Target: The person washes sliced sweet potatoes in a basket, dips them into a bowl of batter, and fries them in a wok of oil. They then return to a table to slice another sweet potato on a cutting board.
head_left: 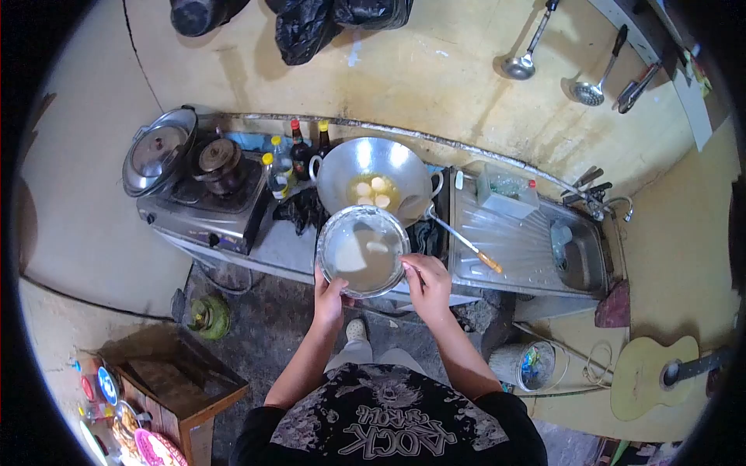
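A metal bowl (325,268) of pale, milky batter (357,260) is held in front of me, close to the wok's near edge. My left hand (329,299) grips its lower left side, thumb up by the rim. At the right rim, my right hand (427,286) has its fingers pinched together on the edge. A whitish lump (377,247) shows in the batter. Beyond the bowl, several round pale pieces (378,184) lie in yellow oil in a big two-handled wok (350,159). A long-handled turner (466,242) with a wooden grip leans out of the wok to the right.
Left of the wok stand bottles (300,151) and a stove (206,202) with lidded pots (220,159). On the right is a steel sink (583,268) with a plastic box (507,194) on its drainboard. A ladle (519,66) hangs on the wall. A guitar (649,380) leans at lower right.
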`<state>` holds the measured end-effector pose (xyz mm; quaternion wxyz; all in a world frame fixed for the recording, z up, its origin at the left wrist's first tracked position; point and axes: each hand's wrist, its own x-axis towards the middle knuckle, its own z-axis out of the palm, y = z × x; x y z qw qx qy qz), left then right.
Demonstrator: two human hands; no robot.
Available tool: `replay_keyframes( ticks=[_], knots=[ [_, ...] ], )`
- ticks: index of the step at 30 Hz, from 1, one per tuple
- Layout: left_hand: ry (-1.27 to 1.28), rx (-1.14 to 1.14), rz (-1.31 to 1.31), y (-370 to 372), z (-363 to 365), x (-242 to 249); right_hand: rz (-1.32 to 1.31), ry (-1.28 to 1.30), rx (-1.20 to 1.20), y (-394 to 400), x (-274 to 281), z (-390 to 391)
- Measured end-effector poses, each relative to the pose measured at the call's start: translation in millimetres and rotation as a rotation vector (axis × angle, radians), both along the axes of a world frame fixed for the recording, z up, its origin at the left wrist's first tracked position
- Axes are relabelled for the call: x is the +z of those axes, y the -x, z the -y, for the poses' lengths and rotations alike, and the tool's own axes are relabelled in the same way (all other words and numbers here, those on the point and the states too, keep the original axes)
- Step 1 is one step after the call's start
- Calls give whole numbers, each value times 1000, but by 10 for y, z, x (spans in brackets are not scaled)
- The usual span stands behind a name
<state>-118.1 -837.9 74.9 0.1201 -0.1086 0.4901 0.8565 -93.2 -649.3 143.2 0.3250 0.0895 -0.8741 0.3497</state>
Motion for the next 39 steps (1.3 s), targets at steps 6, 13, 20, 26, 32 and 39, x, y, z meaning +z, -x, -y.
replay_keyframes(
  ticks=[6,13,20,26,32,39],
  knots=[
    [-6,-15,-123,-971,423,255,65,-196,45,-913,-55,395],
    [-9,66,-80,-2576,1087,220,39,-128,214,-2125,-172,1317],
    [13,251,87,-4069,2126,147,167,-242,477,-3272,-6,2212],
    [-10,477,132,-5203,2914,53,232,-260,680,-4105,8,3041],
    [-88,714,175,-6396,3944,190,239,-95,735,-4860,-160,4073],
    [-36,1001,230,-7873,5435,189,449,197,889,-5732,-382,5983]
  ],
)
